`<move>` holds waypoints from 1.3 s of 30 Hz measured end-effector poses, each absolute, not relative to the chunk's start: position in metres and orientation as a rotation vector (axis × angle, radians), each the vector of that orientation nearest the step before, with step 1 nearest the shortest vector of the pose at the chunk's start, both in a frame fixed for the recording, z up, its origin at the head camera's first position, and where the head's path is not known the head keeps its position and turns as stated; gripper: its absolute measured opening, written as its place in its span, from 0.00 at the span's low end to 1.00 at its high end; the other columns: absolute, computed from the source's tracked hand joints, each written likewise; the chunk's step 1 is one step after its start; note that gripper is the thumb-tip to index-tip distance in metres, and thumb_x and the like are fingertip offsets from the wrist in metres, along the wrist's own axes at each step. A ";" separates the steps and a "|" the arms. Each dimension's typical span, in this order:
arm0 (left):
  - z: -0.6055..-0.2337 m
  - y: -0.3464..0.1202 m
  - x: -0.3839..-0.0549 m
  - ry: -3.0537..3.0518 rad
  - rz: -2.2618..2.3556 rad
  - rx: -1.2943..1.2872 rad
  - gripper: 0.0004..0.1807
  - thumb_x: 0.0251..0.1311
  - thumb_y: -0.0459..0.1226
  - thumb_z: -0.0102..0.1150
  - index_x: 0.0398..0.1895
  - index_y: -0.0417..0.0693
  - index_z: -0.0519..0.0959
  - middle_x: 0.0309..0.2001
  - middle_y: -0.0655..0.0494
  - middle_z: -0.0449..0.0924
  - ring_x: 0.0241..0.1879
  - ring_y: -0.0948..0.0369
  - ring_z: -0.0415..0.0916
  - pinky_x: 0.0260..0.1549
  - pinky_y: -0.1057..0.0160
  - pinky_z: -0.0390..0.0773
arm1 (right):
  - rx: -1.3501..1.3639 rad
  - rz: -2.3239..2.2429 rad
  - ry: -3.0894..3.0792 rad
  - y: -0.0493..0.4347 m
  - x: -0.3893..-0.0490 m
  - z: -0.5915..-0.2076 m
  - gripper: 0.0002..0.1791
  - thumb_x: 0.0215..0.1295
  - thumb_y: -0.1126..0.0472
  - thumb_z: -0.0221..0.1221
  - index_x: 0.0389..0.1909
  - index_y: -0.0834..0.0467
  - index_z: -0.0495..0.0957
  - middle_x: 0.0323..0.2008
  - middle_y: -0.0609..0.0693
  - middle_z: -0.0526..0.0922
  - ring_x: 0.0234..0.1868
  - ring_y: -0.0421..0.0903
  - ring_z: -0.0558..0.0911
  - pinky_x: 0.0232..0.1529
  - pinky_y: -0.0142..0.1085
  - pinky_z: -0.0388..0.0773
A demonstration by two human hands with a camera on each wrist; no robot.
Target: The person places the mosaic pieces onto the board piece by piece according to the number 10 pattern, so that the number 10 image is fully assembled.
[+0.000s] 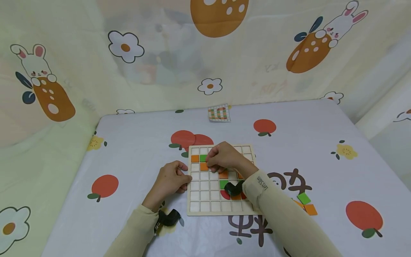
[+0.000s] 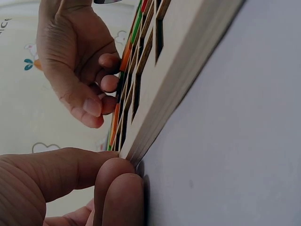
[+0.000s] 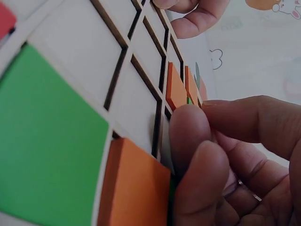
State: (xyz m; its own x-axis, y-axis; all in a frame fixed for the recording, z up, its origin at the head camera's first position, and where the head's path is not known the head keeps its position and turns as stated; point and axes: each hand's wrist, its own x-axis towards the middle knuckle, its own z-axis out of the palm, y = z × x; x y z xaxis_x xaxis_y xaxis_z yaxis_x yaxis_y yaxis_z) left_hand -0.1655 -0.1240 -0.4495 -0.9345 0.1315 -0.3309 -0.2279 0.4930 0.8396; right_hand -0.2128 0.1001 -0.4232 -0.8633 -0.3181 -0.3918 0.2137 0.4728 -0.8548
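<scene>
A square wooden grid board (image 1: 199, 207) lies on the table, partly filled with small coloured tiles. My left hand (image 1: 171, 179) pinches its left edge; the left wrist view shows fingertips right at the frame's side. My right hand (image 1: 225, 156) is over the upper left part of the grid, thumb and fingers bent together beside an orange tile (image 1: 203, 166) and a green tile (image 1: 203, 158). Another orange tile (image 1: 195, 159) sits at the far left. Nearer me are a green tile (image 3: 51, 141) and an orange tile (image 3: 141, 183). I cannot tell whether the right fingertips hold a tile.
Loose green (image 1: 303, 198) and orange (image 1: 310, 209) tiles lie right of the board, partly behind the right sleeve (image 1: 282, 203). A small patterned card (image 1: 219, 113) is at the table's back edge. Black wrist devices (image 1: 170, 218) show at both cuffs. A printed curtain (image 1: 167, 89) hangs behind.
</scene>
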 end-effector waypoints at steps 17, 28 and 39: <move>-0.446 -0.124 -0.166 2.388 1.441 -0.061 0.14 0.61 0.30 0.71 0.47 0.38 0.78 0.29 0.48 0.81 0.19 0.60 0.81 0.22 0.63 0.85 | 0.065 -1.434 2.408 0.205 -0.159 -0.401 0.14 0.71 0.58 0.66 0.50 0.65 0.83 0.37 0.58 0.87 0.33 0.50 0.83 0.31 0.37 0.83; -0.446 -0.123 -0.163 2.391 1.426 -0.063 0.14 0.61 0.30 0.71 0.48 0.38 0.78 0.28 0.48 0.81 0.18 0.60 0.80 0.21 0.63 0.85 | 0.300 -1.368 2.465 0.283 -0.099 -0.417 0.20 0.71 0.53 0.66 0.52 0.64 0.83 0.32 0.53 0.83 0.30 0.47 0.80 0.25 0.35 0.77; -0.446 -0.122 -0.163 2.394 1.428 -0.076 0.14 0.61 0.29 0.71 0.47 0.38 0.78 0.28 0.48 0.80 0.18 0.60 0.80 0.20 0.64 0.84 | 0.430 -1.147 2.539 0.323 -0.064 -0.429 0.25 0.65 0.48 0.72 0.53 0.63 0.85 0.35 0.48 0.84 0.38 0.44 0.76 0.34 0.32 0.73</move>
